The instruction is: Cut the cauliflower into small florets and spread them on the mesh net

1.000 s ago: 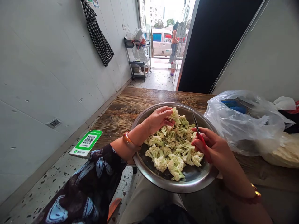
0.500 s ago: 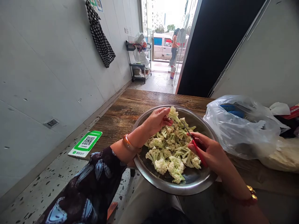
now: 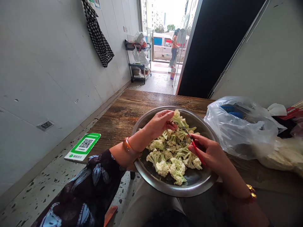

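Observation:
A wide steel bowl [image 3: 163,189] holds many cut cauliflower florets [image 3: 163,167]. Over its far side, my left hand [image 3: 161,124] pinches a cauliflower floret [image 3: 177,117] between thumb and fingers. My right hand [image 3: 208,154] is closed around a small red-handled knife [image 3: 196,149] at the bowl's right side. Its thin blade points up and left, with the tip at the stem of the held floret; whether it is cutting in is too small to tell. More florets lie directly beneath both hands.
The bowl rests at the near edge of a wooden table [image 3: 113,116]. To its right lie a clear plastic bag [image 3: 239,132] and a pale bundle [image 3: 281,157]. A green QR-code card [image 3: 82,146] is at the left edge. Beyond stand a cart [image 3: 138,63] and a person [image 3: 174,47] outside.
The whole view has shifted slightly. Both hands keep their hold, and the knife stays at the floret's stem with little visible movement.

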Demonstrator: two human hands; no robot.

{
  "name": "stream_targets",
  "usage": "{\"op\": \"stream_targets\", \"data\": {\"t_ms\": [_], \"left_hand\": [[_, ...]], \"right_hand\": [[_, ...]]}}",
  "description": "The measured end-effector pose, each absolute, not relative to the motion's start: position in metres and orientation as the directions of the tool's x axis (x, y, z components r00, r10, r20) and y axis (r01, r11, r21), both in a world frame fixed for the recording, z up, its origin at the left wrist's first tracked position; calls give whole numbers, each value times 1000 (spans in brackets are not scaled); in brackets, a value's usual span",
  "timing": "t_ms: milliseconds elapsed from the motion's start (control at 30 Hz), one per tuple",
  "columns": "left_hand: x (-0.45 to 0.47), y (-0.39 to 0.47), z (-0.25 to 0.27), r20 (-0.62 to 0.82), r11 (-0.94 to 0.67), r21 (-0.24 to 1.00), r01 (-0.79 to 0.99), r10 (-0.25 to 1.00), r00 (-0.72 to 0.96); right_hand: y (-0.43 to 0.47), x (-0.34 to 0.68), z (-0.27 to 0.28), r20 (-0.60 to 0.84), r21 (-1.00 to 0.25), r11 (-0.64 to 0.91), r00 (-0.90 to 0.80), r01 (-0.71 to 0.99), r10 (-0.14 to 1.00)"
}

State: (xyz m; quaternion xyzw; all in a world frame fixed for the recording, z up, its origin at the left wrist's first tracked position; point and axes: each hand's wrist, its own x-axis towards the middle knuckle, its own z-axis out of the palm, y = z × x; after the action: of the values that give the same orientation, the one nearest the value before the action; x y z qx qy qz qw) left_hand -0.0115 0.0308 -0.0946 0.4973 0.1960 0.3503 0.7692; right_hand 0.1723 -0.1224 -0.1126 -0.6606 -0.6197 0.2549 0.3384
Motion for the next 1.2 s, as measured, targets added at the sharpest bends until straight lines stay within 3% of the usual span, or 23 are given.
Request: {"op": "stream_targets", "data": {"t_ms": [1200], "left_hand": [[-11, 19, -84, 5, 317, 867, -385, 768, 641]], "right_hand": [[-117, 168, -107, 241, -676, 95, 97, 731, 966]]}}
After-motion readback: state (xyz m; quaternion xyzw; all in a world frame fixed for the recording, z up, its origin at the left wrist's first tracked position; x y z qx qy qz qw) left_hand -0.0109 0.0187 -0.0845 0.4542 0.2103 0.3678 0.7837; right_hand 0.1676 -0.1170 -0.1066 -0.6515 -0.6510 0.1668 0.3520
